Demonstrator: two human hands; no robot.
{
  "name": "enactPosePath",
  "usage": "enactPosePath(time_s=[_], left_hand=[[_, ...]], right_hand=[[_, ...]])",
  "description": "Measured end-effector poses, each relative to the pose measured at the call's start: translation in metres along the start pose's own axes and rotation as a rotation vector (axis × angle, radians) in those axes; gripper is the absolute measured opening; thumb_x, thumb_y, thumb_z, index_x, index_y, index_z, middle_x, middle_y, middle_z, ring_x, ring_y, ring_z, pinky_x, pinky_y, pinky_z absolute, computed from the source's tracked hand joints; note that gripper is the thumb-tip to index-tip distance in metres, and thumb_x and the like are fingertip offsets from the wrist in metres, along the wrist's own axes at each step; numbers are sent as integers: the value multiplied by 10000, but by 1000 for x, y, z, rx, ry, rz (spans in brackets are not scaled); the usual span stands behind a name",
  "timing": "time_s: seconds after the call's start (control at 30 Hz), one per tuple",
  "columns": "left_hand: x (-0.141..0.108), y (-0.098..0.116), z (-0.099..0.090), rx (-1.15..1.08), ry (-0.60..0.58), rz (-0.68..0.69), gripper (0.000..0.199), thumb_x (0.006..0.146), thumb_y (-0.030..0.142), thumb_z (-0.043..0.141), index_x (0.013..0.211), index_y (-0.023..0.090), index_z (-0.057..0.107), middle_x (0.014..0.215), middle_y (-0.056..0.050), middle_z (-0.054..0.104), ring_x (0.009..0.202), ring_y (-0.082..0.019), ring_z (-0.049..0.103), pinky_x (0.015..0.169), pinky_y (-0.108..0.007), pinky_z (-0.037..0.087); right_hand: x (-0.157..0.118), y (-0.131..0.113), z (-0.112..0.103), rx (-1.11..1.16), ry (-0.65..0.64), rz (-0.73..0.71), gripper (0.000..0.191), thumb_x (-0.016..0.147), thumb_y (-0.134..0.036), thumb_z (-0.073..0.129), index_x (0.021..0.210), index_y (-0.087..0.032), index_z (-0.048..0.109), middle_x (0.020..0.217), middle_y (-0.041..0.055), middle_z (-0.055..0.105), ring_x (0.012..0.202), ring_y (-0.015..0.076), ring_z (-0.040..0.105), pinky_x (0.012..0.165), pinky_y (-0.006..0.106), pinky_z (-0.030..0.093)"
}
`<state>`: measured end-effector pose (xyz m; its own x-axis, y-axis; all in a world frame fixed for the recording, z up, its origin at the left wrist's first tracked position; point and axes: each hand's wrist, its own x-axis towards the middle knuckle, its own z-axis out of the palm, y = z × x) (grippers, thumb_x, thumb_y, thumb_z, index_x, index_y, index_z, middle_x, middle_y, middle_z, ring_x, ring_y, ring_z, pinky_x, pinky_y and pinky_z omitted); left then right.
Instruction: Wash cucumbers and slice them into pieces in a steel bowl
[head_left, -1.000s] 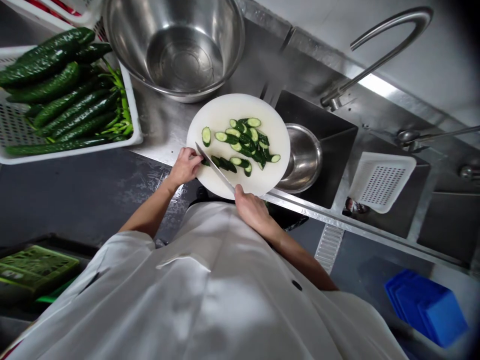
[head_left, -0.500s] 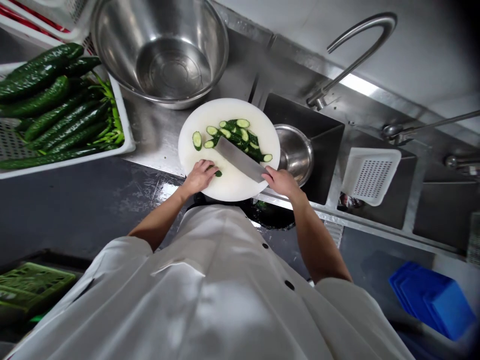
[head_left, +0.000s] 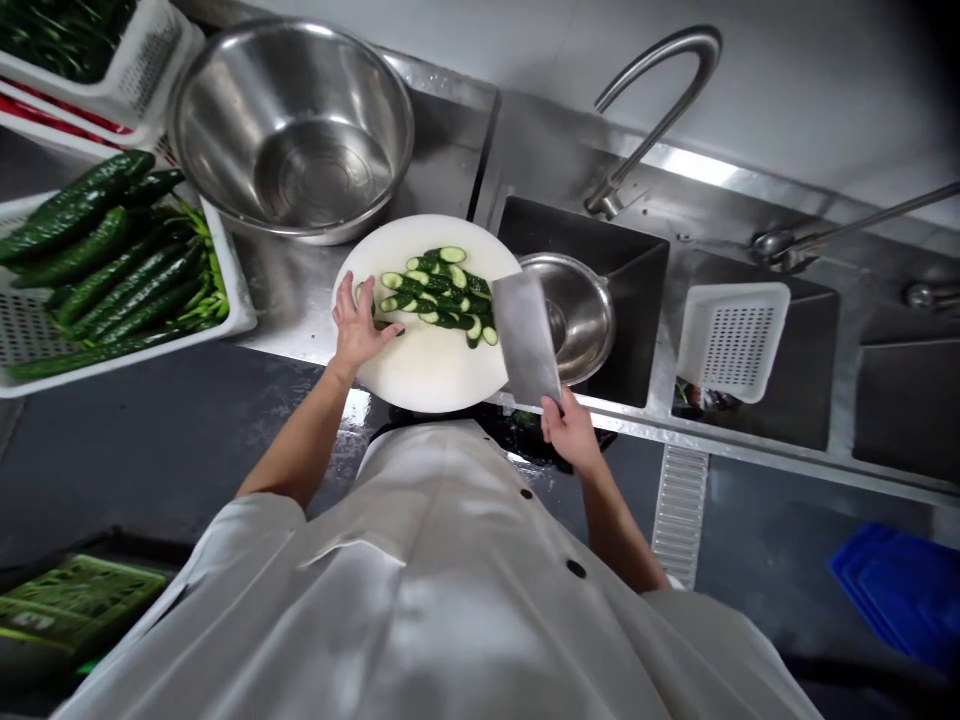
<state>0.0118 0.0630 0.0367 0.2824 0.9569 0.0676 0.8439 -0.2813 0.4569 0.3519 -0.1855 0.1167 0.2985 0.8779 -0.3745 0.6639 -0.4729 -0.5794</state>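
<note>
Cut cucumber pieces [head_left: 442,287] lie heaped on a round white cutting board [head_left: 427,375]. My left hand [head_left: 358,325] is at the board's left side, fingers spread, with a couple of cucumber pieces partly hidden beneath it. My right hand [head_left: 571,430] grips the handle of a cleaver [head_left: 523,330]. The cleaver's broad blade is turned flat to my view at the board's right edge, just right of the heap, and partly covers a steel bowl [head_left: 589,325] in the sink behind.
A large steel basin [head_left: 292,130] stands behind the board. Left of it is a white basket [head_left: 244,315] of whole cucumbers [head_left: 124,270]. To the right are sinks with a curved faucet [head_left: 660,130] and a white perforated basket [head_left: 731,345]. Blue bins [head_left: 900,590] sit low at right.
The cleaver has swung from over the cucumber pieces to the board's right edge. My left hand has moved left and spread its fingers. The pieces are now gathered closer together.
</note>
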Motion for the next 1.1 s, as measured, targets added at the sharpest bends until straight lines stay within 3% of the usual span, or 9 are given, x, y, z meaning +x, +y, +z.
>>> enactPosePath(time_s=[0.1,0.2,0.33,0.47,0.6,0.73,0.93,1.1], left_hand=[[10,26,10,54,-91,54,1102,817,908,549,1642,196,387,1743,-222,203,1603,-510,117,1239,-700,169],[1,56,23,124,-115,48,1047,860,901,489,1653,225,379,1755,-198,193,1611,-517,80,1234,-754,96],[-15,79,34,139,-93,50,1109,824,886,583,1674,218,333,1757,-225,149,1595,-563,80,1186,-816,149],[-22,97,40,110,-175,165,1118,786,766,756,1674,235,332,1747,-243,170,1594,-579,70,1157,-836,217],[-17,113,49,67,-212,231,1035,809,634,811,1663,265,357,1753,-215,170,1599,-572,60,1140,-858,216],[-3,106,47,43,-188,277,992,815,572,819,1652,268,383,1757,-198,172,1597,-570,75,1160,-854,156],[21,66,27,96,-228,351,972,779,550,844,1621,279,440,1761,-182,177,1594,-561,99,1181,-812,156],[34,43,15,79,-225,382,913,778,594,834,1572,280,509,1747,-184,226,1591,-557,128,1195,-782,166]], right_hand=[[-5,1,19,119,69,180,368,1035,-413,352,1258,-187,538,617,-8,631,534,229,626,615,326,514],[8,-24,39,-52,102,201,399,996,-284,402,1329,-107,530,864,127,739,773,297,722,762,389,551],[28,-69,54,-149,73,149,548,997,-189,371,1504,19,384,1179,262,725,1078,344,717,946,416,524],[40,-102,64,-172,13,112,589,1029,-185,329,1579,24,313,1273,284,697,1137,333,705,971,403,525],[48,-124,80,-175,-33,58,627,1007,-157,331,1610,13,295,1289,270,701,1171,328,694,989,412,532],[50,-136,93,-132,-56,-23,631,1013,-176,310,1614,13,297,1319,260,697,1162,320,696,1020,424,523],[51,-153,108,-112,-101,-69,625,1016,-194,309,1595,39,312,1326,254,696,1181,299,688,1043,393,509],[57,-160,112,3,-79,-73,620,1003,-219,359,1594,-31,338,1247,203,734,1121,290,704,996,388,536]])
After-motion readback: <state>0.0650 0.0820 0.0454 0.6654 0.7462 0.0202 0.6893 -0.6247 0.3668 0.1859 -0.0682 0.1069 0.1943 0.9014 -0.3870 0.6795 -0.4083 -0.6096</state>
